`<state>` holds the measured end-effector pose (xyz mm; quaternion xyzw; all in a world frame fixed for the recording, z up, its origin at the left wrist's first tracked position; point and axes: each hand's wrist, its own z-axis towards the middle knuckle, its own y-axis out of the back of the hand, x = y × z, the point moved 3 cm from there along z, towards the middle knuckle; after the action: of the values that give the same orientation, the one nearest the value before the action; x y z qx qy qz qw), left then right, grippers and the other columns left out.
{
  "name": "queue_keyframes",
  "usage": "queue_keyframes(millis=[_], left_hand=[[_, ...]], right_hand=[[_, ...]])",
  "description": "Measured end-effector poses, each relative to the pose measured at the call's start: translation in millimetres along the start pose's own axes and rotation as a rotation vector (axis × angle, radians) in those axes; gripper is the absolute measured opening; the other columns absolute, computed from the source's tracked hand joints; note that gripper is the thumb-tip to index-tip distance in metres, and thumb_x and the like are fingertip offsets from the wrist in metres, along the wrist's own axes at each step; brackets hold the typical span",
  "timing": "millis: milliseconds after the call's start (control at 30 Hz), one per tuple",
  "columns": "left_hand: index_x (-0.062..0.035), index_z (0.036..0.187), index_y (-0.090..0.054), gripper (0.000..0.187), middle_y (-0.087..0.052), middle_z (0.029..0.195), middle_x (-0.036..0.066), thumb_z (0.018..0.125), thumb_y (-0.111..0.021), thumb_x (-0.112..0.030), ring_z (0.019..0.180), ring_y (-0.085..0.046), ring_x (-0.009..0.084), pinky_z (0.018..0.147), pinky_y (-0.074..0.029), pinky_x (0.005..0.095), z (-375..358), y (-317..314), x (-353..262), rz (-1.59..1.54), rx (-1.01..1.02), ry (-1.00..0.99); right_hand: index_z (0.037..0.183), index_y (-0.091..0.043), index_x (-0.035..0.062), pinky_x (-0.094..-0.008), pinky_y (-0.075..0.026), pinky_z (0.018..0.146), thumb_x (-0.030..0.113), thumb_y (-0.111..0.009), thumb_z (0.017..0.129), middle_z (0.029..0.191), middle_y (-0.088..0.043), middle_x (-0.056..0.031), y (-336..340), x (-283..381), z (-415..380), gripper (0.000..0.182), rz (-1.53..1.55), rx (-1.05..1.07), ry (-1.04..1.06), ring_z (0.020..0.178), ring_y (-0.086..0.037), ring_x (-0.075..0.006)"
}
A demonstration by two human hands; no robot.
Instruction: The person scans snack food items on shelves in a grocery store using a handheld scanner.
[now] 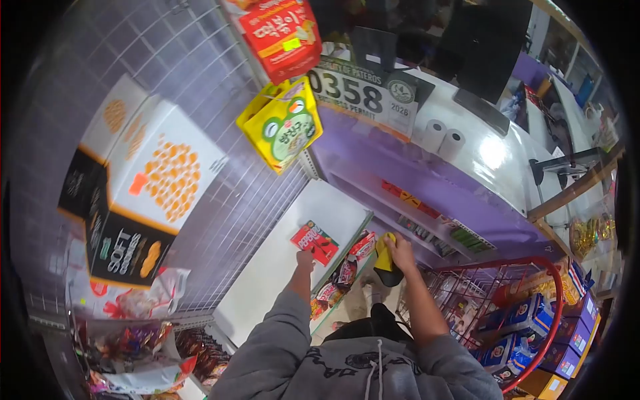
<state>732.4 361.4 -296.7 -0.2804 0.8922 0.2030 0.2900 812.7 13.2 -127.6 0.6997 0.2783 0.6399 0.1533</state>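
Observation:
My left hand (305, 259) is closed at the lower edge of a red Pepero box (317, 241), with the fingers partly hidden. The box overlaps the white shelf top (267, 283) in front of me. In my right hand (401, 253) is a limp yellow-and-black item (385, 257), gripped near its upper end and hanging down over the floor. I cannot tell what kind of item it is. Snack packs (345, 273) in red and dark wrappers line the shelf's edge between my two hands.
A red wire shopping cart (557, 300) stands at my right, close to blue packs (527, 313). Soft cookies boxes (150, 193) are on the left by the wire grid wall (230, 180). Yellow pouches (283, 130) hang ahead, near a white counter (480, 143) with paper rolls.

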Motion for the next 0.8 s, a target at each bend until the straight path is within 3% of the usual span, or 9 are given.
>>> queue_keyframes(millis=[200,233,267,300,400,467,533,600,800], left_hand=[[-0.0115,0.115,-0.055,0.038,-0.061,0.101,0.008,0.082,-0.065,-0.026,0.094,-0.059,0.026,0.076,-0.05,0.0444,42.6,-7.9,-12.5,0.162,-0.04,0.062],[-0.0105,0.117,-0.054,0.044,-0.062,0.101,0.008,0.08,-0.068,-0.028,0.095,-0.06,0.0261,0.075,-0.051,0.0428,53.3,-5.3,-12.9,0.616,0.065,-0.053],[-0.0096,0.118,-0.053,0.049,-0.063,0.102,0.009,0.077,-0.07,-0.031,0.095,-0.061,0.0262,0.073,-0.052,0.0411,58.6,-9.3,-15.8,1.543,0.131,-0.343],[-0.0087,0.12,-0.052,0.055,-0.065,0.102,0.01,0.075,-0.072,-0.034,0.095,-0.062,0.0263,0.071,-0.053,0.0395,57.9,-11.8,-16.7,1.913,0.11,-0.49],[-0.0053,0.123,-0.049,0.051,-0.06,0.116,0.01,0.08,-0.065,-0.026,0.109,-0.056,0.0266,0.084,-0.049,0.037,-2.3,-32.7,-56.6,0.91,-0.699,-0.183],[-0.0004,0.125,-0.046,0.049,-0.05,0.129,0.014,0.08,-0.059,-0.015,0.121,-0.046,0.0297,0.099,-0.04,0.0386,-76.2,-81.3,-128.5,1.447,-0.315,-0.525],[0.0025,0.122,-0.045,0.053,-0.046,0.129,0.02,0.073,-0.063,-0.007,0.122,-0.042,0.0359,0.101,-0.037,0.0394,-39.3,-129.5,-129.6,0.911,-0.406,-1.348],[0.003,0.125,-0.046,0.053,-0.042,0.134,0.02,0.073,-0.057,0.002,0.128,-0.034,0.0375,0.102,-0.035,0.0425,-63.4,-185.5,-164.8,0.883,-0.099,-1.451],[-0.0007,0.115,-0.056,0.035,-0.056,0.12,0.02,0.083,-0.05,-0.013,0.117,-0.049,0.0336,0.101,-0.035,0.0429,-59.2,-280.2,-227.5,1.186,0.124,-1.548]], right_hand=[[0.105,-0.058,-0.0015,-0.0478,-0.046,0.076,0.036,-0.056,0.089,0.09,-0.062,-0.0294,28.4,-14.0,-1.4,0.041,-0.019,0.031,-0.097,0.092,-0.059,-0.0451],[0.104,-0.058,-0.0018,-0.0478,-0.046,0.076,0.035,-0.056,0.089,0.09,-0.062,-0.0292,32.5,-17.0,-1.5,0.041,-0.021,0.021,-0.095,0.092,-0.059,-0.0451],[0.104,-0.058,-0.0019,-0.0466,-0.046,0.076,0.035,-0.056,0.089,0.089,-0.062,-0.0284,35.0,-21.9,-0.7,0.04,-0.016,-0.002,-0.092,0.09,-0.06,-0.0441],[0.104,-0.058,-0.002,-0.0455,-0.047,0.075,0.034,-0.056,0.089,0.088,-0.063,-0.0276,34.9,-28.5,0.9,0.039,-0.011,-0.021,-0.087,0.089,-0.061,-0.043],[0.106,-0.058,-0.0005,-0.0475,-0.046,0.076,0.036,-0.055,0.089,0.09,-0.063,-0.0278,35.2,-36.7,3.3,0.041,0.047,-0.007,-0.112,0.089,-0.059,-0.045],[0.108,-0.058,0.0005,-0.0489,-0.045,0.078,0.038,-0.055,0.089,0.092,-0.062,-0.0282,36.4,-38.9,8.3,0.042,0.079,0.001,-0.121,0.091,-0.058,-0.0464],[0.109,-0.058,0.0009,-0.0486,-0.045,0.08,0.038,-0.055,0.089,0.094,-0.062,-0.0279,32.4,-41.3,8.6,0.042,0.098,-0.014,-0.123,0.092,-0.058,-0.0464],[0.11,-0.058,0.0015,-0.0486,-0.045,0.081,0.039,-0.055,0.089,0.096,-0.062,-0.0279,36.8,-33.3,7.3,0.043,0.101,-0.001,-0.136,0.094,-0.058,-0.0464],[0.109,-0.059,0.0014,-0.0476,-0.047,0.078,0.037,-0.056,0.089,0.091,-0.063,-0.0281,52.6,-37.1,-2.1,0.041,0.066,-0.064,-0.134,0.091,-0.059,-0.0454]])
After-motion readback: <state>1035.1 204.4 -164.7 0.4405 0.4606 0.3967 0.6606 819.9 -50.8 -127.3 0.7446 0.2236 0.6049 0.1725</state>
